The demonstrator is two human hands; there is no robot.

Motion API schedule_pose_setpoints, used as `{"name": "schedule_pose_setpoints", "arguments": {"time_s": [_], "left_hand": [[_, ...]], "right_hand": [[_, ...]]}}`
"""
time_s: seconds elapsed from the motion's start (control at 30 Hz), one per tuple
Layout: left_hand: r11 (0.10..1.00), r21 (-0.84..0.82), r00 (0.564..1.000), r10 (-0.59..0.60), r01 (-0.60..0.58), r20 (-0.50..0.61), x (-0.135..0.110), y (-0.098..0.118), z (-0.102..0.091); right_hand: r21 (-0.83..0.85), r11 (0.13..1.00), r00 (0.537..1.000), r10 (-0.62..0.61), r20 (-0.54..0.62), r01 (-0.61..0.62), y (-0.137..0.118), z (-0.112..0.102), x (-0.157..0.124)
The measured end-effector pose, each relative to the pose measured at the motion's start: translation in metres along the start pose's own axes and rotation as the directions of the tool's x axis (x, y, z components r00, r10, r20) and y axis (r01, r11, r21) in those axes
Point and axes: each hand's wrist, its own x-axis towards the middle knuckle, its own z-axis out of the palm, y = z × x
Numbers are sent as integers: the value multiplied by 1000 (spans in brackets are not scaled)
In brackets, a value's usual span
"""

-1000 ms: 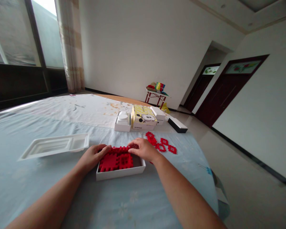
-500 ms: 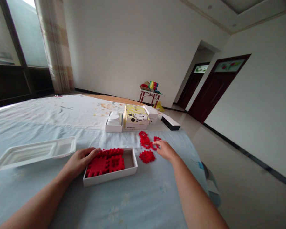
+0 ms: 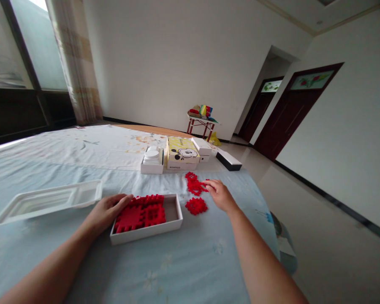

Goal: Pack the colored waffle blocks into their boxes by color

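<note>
In the head view, a shallow white box (image 3: 147, 234) holds red toothed puzzle-like pieces (image 3: 129, 218), and its right end shows bare bottom. My left hand (image 3: 109, 210) lies over the box's far left corner, fingers along the rim and touching the red pieces. To the right of the box, several red gear-shaped pieces lie on the tablecloth; the nearest gear-shaped piece (image 3: 196, 206) lies apart from the others (image 3: 194, 186). My right hand (image 3: 220, 195) pinches a red toothed piece (image 3: 204, 187) beside that farther group. The fingers cover most of it.
A white plastic tray (image 3: 47, 204) lies on the left of the blue cloth (image 3: 183, 266). Behind stand a white box of white items (image 3: 152, 167), a yellow cartoon box (image 3: 182, 154), a white box (image 3: 202, 147) and a black-and-white box (image 3: 229, 160). The table's edge curves on the right.
My right hand has shifted slightly up and drawn its fingers together over the red piece at the group's right side. The left hand stays on the box. The view has tilted slightly.
</note>
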Motion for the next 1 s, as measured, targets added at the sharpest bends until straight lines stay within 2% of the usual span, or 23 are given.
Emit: {"name": "schedule_pose_setpoints", "arguments": {"time_s": [0.07,0.17,0.23,0.33,0.47,0.67,0.8,1.0], "left_hand": [[1000,-20,999,-9,10,49,0,0,0],[999,-42,998,-3,6,65,0,0,1],[999,-36,998,1,1,63,-1,0,1],[1000,-12,999,10,-9,49,-2,0,1],[999,10,997,39,-40,61,-1,-4,1],[999,-4,993,52,-52,110,1,-10,3],[998,-5,994,60,-60,94,0,-9,3],[998,13,993,68,-69,99,1,-12,2]], "right_hand": [[139,988,998,-58,-37,62,-21,-3,3],[236,958,986,-167,-4,163,-60,0,7],[206,944,962,-271,37,258,-83,6,11],[63,910,907,-413,80,409,-105,20,15],[-86,845,848,-520,101,528,-111,33,16],[-194,819,839,-542,46,540,-113,38,10],[-189,809,828,-559,49,557,-115,40,5],[-86,802,806,-586,83,591,-114,41,2]]}}
